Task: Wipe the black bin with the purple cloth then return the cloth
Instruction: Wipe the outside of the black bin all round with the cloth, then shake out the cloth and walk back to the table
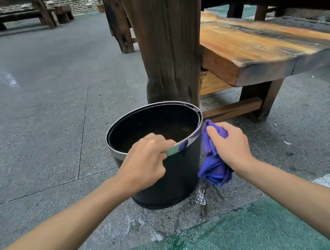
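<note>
Grey stone paving (31,108) outdoors, stained and damp-looking round the work spot; green painted strip nearest the camera; heavy wooden post (168,36) directly behind, with a wooden bench (256,49) to its right.

Black bin (168,175) stands upright on the paving at the foot of the post; round, open-topped, bright metal band at the rim; inside looks empty, though the bottom is dim.

Left hand (147,165) closed over the near rim, fingers hooked inside, thumb outside; steadying the bin. Right hand (229,144) clenched round the purple cloth (215,166), which is bunched against the bin's right outer wall just below the rim; loose end hangs beneath the hand.

Handling, by judgement: bin looks light and thin-walled, rigid enough to push against but likely to slide or tip on wet stone unless the rim stays held; rim is the sensible hold, clear of the wall being wiped; glossy wall probably slick. Cloth is soft and limp, bunches readily; best held wadded in the palm so the trailing end does not drag on the dirty ground.

Wiping seems under way on the outside; cloth not yet returned.
</note>
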The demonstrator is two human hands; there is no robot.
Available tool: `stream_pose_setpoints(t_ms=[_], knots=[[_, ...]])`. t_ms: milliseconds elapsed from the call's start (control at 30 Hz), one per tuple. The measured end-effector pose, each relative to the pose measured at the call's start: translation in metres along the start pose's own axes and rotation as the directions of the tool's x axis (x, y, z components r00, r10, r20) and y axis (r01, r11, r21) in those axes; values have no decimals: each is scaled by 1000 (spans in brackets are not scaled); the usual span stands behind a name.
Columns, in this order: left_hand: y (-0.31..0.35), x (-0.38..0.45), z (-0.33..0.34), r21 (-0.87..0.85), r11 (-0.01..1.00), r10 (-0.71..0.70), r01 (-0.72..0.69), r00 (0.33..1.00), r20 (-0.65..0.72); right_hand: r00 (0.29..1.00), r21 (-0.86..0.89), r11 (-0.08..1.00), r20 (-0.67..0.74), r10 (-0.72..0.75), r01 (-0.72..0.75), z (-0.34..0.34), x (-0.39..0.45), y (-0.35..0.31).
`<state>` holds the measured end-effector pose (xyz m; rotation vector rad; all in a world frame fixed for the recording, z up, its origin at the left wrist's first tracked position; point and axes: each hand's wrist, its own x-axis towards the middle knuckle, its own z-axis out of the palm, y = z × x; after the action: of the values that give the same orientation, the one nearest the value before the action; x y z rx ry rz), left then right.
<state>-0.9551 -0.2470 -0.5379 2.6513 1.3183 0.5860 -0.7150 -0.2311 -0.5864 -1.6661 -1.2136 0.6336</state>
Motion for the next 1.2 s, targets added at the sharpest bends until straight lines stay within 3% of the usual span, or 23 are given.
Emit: stream_pose_setpoints(t_ms=[200, 433, 600, 667, 733, 767, 867, 967, 1067, 1200], knots=[[-17, -25, -10, -28, 998, 52, -55, 993, -105, 999, 28, 999, 5, -41, 41, 5, -4, -8], [-2, -8, -4, -38, 997, 63, -67, 993, -102, 997, 56, 996, -9, -71, 72, 0, -9, -21], [22, 21, -14, -195, 980, 21, -43, 993, -115, 992, 169, 979, -57, -110, 118, -19, -1, -47], [36, 41, -28, -389, 919, -47, 66, 997, 59, 990, 205, 968, -47, -136, 143, -29, 0, -66], [56, 64, -45, -631, 741, -85, 230, 964, 251, 990, 241, 960, -23, -140, 141, -41, -1, -89], [65, 73, -51, -690, 674, -105, 263, 959, 263, 993, 283, 952, -10, -119, 117, -47, -3, -100], [93, 95, -86, -733, 606, -210, 309, 951, 227, 997, 426, 901, 38, 72, -81, -77, -3, -144], [109, 105, -131, -781, 479, -237, 401, 916, 325, 981, 464, 865, 125, 150, -192, -113, -3, -187], [127, 123, -198, -717, 542, -231, 439, 898, 375, 943, 449, 839, 259, 207, -308, -160, -7, -238], [161, 148, -288, -613, 666, -246, 425, 901, 357, 891, 390, 860, 430, 146, -330, -223, -15, -308]])
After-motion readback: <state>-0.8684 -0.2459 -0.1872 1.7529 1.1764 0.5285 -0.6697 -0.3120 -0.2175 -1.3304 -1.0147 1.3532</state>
